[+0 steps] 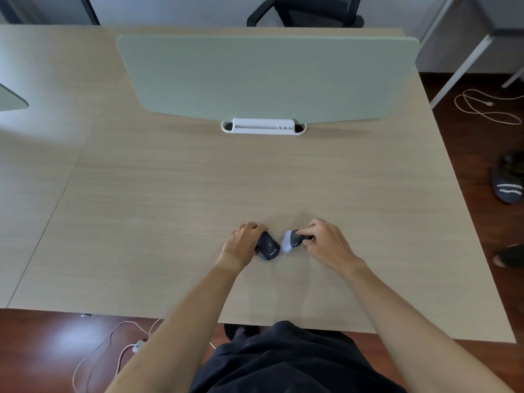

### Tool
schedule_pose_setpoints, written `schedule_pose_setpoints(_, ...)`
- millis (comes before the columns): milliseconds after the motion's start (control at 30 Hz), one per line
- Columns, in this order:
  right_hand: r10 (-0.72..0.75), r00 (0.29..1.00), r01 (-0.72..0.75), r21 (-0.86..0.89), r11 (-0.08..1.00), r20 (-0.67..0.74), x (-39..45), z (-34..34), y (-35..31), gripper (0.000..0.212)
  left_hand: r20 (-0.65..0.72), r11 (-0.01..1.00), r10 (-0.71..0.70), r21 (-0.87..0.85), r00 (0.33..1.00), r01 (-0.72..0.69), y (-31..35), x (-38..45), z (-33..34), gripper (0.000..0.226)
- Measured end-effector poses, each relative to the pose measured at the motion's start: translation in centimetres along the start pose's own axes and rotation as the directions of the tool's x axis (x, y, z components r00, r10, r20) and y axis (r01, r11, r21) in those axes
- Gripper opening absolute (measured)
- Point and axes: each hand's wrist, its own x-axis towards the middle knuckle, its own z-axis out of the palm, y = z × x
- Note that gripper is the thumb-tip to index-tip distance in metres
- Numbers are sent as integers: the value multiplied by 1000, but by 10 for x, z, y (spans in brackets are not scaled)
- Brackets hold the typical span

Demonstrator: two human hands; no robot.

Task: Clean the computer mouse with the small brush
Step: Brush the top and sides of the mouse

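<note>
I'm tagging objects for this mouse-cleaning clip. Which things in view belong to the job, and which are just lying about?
Belonging to the job:
computer mouse, gripped by the left hand
small brush, held in the right hand

Just lying about:
green divider panel
white clamp tray
office chair
floor cables
slippers
</note>
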Motion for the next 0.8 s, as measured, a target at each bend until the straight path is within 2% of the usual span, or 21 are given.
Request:
schedule_pose_setpoints(200,-88,995,81,157,984,38,9,17,-30,34,-15,987,-73,-144,997,71,0,0,0,49)
schedule_pose_setpoints(333,-71,995,70,31,997,63,8,9,-19,44,-4,983,-140,-121,990,138,-3,-4,-3,57)
schedule_pose_setpoints(433,-1,999,1,-5,1000,41,8,0,-5,40,-23,982,-185,-47,983,183,-2,-9,-2,59)
schedule_pose_setpoints(533,-13,1000,13,108,994,-1,14,5,-16,34,-21,980,-195,-48,980,194,1,-12,4,55)
schedule_pose_setpoints(633,-77,996,63,222,973,53,16,17,-32,32,-33,981,-172,-92,985,168,-1,-13,7,43)
schedule_pose_setpoints(800,-74,993,75,-13,997,94,14,11,-15,50,-15,987,-148,-62,989,147,-8,-12,4,37)
